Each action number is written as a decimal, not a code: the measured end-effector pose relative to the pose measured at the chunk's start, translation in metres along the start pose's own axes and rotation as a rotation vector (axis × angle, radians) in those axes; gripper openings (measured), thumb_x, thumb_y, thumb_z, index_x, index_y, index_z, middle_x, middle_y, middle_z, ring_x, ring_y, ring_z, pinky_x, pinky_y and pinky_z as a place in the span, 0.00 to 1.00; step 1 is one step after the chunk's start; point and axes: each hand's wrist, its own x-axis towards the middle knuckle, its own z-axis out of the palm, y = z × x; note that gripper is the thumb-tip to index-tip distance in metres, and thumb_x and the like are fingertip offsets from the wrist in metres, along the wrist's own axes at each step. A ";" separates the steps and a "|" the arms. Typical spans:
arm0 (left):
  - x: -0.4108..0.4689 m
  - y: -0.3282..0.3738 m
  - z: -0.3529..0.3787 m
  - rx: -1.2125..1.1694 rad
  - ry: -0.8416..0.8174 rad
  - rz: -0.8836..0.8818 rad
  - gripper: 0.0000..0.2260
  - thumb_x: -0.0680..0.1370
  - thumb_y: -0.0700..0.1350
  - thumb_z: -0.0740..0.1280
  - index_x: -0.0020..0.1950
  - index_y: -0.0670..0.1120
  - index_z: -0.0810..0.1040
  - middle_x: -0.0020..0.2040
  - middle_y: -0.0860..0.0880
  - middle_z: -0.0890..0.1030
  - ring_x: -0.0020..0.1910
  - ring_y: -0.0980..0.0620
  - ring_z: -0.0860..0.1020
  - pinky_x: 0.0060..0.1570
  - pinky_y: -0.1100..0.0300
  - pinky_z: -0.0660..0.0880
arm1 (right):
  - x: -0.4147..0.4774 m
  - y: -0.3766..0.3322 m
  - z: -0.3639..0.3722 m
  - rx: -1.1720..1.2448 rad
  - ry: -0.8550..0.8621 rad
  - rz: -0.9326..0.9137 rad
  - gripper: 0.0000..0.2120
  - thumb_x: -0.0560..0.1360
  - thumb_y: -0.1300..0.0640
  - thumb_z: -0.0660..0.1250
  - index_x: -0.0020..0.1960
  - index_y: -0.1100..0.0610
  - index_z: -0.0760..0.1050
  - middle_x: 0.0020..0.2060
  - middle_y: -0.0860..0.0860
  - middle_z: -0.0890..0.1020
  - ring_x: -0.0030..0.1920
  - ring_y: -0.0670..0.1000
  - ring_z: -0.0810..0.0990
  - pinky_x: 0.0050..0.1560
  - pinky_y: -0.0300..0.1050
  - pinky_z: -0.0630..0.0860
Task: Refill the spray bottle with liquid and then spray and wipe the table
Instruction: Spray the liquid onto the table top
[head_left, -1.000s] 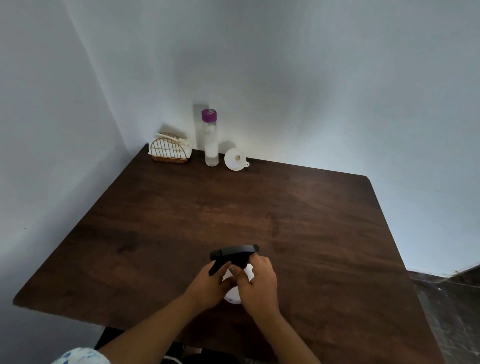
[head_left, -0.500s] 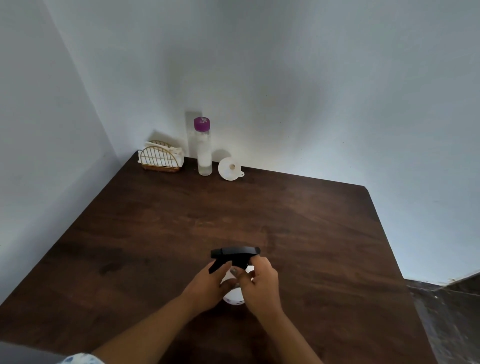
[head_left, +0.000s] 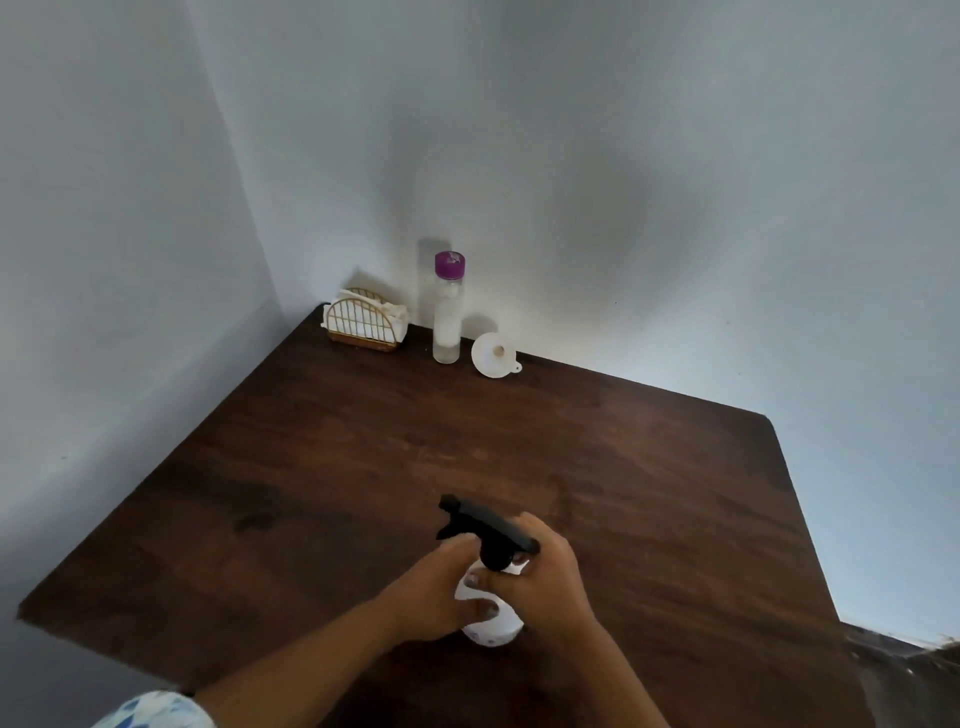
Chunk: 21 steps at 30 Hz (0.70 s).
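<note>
a gold wire holder (head_left: 363, 323) with an arched front stands in the far left corner, right where the two pale walls (head_left: 623, 156) meet. pale folded napkins (head_left: 395, 312) sit inside it, and a bit pokes out on its right side. the walls are plain, bluish white, with soft shadows in the corner. at the lower right edge a strip of dark floor (head_left: 904, 675) shows, partly blurred, with something shiny lying on it.
</note>
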 end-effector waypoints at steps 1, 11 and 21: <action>-0.005 0.001 0.000 -0.057 0.020 -0.005 0.26 0.71 0.55 0.70 0.67 0.60 0.63 0.66 0.60 0.65 0.67 0.61 0.65 0.66 0.58 0.65 | -0.001 -0.003 0.001 0.048 0.044 0.009 0.16 0.60 0.53 0.80 0.40 0.49 0.75 0.37 0.47 0.80 0.39 0.45 0.80 0.40 0.40 0.77; -0.054 0.006 -0.008 -0.414 -0.011 -0.012 0.37 0.64 0.51 0.78 0.66 0.64 0.62 0.65 0.53 0.71 0.62 0.51 0.74 0.59 0.49 0.74 | -0.009 -0.042 0.017 0.597 0.165 0.187 0.12 0.62 0.62 0.79 0.41 0.57 0.77 0.31 0.54 0.78 0.36 0.58 0.79 0.37 0.52 0.79; -0.063 0.015 -0.019 -0.190 0.054 -0.002 0.35 0.58 0.60 0.76 0.61 0.56 0.68 0.56 0.55 0.77 0.53 0.57 0.78 0.52 0.53 0.78 | -0.008 -0.056 0.013 0.940 -0.016 0.395 0.13 0.70 0.65 0.68 0.55 0.61 0.78 0.31 0.56 0.78 0.33 0.53 0.77 0.37 0.51 0.76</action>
